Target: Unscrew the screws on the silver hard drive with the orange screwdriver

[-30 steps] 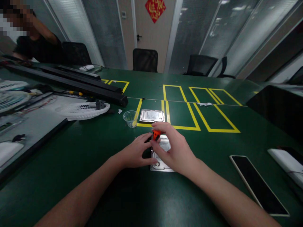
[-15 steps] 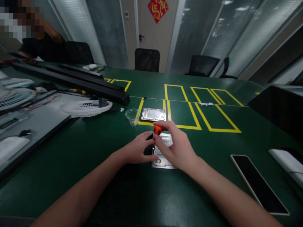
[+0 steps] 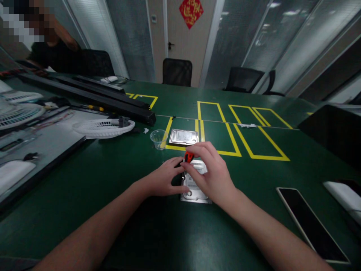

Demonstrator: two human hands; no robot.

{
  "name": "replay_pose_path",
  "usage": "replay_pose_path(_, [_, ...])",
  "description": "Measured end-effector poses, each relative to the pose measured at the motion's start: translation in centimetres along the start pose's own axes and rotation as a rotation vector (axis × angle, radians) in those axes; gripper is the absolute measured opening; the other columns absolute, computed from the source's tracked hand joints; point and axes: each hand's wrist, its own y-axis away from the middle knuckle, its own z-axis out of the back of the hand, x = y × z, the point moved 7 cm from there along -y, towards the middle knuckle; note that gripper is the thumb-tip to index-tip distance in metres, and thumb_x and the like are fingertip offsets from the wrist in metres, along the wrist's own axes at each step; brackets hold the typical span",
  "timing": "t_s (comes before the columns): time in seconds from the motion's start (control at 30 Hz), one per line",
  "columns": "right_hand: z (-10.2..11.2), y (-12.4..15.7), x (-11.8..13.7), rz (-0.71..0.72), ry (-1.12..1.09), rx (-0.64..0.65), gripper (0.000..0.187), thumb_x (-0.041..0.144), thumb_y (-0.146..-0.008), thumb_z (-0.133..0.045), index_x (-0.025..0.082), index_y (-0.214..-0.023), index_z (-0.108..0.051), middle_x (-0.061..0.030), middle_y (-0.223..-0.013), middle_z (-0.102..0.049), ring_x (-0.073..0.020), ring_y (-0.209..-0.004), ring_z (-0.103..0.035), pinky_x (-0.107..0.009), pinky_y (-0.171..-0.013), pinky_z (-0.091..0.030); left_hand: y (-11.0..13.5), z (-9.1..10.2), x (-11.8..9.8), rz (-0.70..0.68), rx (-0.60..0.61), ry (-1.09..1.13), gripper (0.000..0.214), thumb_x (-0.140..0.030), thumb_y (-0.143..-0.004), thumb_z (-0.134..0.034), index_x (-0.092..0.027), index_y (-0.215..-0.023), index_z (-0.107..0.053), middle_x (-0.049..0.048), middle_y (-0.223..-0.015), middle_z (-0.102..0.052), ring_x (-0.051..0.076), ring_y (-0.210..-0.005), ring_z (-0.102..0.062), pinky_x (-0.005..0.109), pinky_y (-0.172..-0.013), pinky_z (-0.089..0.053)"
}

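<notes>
A silver hard drive (image 3: 194,190) lies flat on the green table (image 3: 118,180) in front of me. My right hand (image 3: 210,175) is closed round a small screwdriver with an orange handle (image 3: 188,157), held upright over the drive's left edge. My left hand (image 3: 165,180) rests on the table against the drive's left side, fingers curled and pressing on it. The screwdriver's tip is hidden between my fingers. A second hard drive (image 3: 183,137) lies further back inside a yellow taped box.
A clear plastic cup (image 3: 159,139) stands left of the far drive. White fan grilles (image 3: 103,128) and long black bars (image 3: 93,98) lie at the left, where another person sits. A phone (image 3: 311,224) lies at the right. Yellow tape boxes (image 3: 248,130) mark the table.
My view has shifted slightly. Both hands stay at the drive; the right hand's fingers have shifted a little round the screwdriver handle.
</notes>
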Motion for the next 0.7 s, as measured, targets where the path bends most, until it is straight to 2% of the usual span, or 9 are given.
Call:
replay_pose_path(0.2, [-0.03,-0.09,0.02,0.002,-0.024,0.038,0.037,0.013,-0.103,-0.062,0.025,-0.138,-0.059,-0.0106,-0.128,-0.075,-0.0251,-0.116,-0.075,-0.045,-0.101,-0.066,-0.01,-0.11,0.04,0.006,0.044,-0.005,0.082,-0.066,-0.093,-0.081,-0.034,-0.164,-0.054,0.0132,-0.175,-0.044,0.048,-0.162,-0.037,0.070,-0.132,-0.033])
replay_pose_path(0.33, [0.01,-0.07,0.24,0.040,0.001,0.024,0.031,0.017,-0.105,-0.066,0.027,-0.133,-0.063,-0.0108,-0.131,-0.074,-0.0270,-0.124,-0.073,-0.048,-0.104,-0.064,-0.06,-0.14,-0.17,-0.001,0.055,-0.021,0.073,-0.065,-0.096,-0.078,-0.032,-0.159,-0.060,0.0125,-0.172,-0.049,0.046,-0.162,-0.038,0.070,-0.133,-0.032])
replay_pose_path(0.47, [0.17,-0.10,0.19,0.028,0.016,-0.001,0.025,0.015,-0.104,-0.066,0.026,-0.127,-0.068,-0.0106,-0.125,-0.068,-0.0254,-0.116,-0.072,-0.045,-0.097,-0.065,-0.08,0.06,-0.43,-0.012,0.033,-0.026,0.073,-0.065,-0.096,-0.079,-0.028,-0.156,-0.061,0.0148,-0.170,-0.050,0.046,-0.162,-0.039,0.068,-0.133,-0.033])
replay_pose_path(0.6, [-0.10,0.01,0.12,0.019,-0.010,0.027,0.033,0.012,-0.103,-0.063,0.024,-0.135,-0.061,-0.0109,-0.127,-0.071,-0.0252,-0.118,-0.071,-0.044,-0.100,-0.064,-0.09,0.12,-0.37,0.000,0.038,-0.012,0.077,-0.067,-0.094,-0.080,-0.032,-0.160,-0.058,0.0148,-0.170,-0.050,0.047,-0.161,-0.040,0.069,-0.132,-0.034])
replay_pose_path(0.7, [-0.25,0.18,-0.16,-0.010,0.000,0.020,0.036,0.016,-0.104,-0.063,0.024,-0.138,-0.057,-0.0102,-0.123,-0.073,-0.0247,-0.111,-0.072,-0.044,-0.097,-0.064,-0.07,0.07,-0.25,-0.005,0.035,-0.005,0.077,-0.067,-0.095,-0.080,-0.033,-0.161,-0.058,0.0149,-0.170,-0.050,0.047,-0.160,-0.041,0.069,-0.131,-0.035])
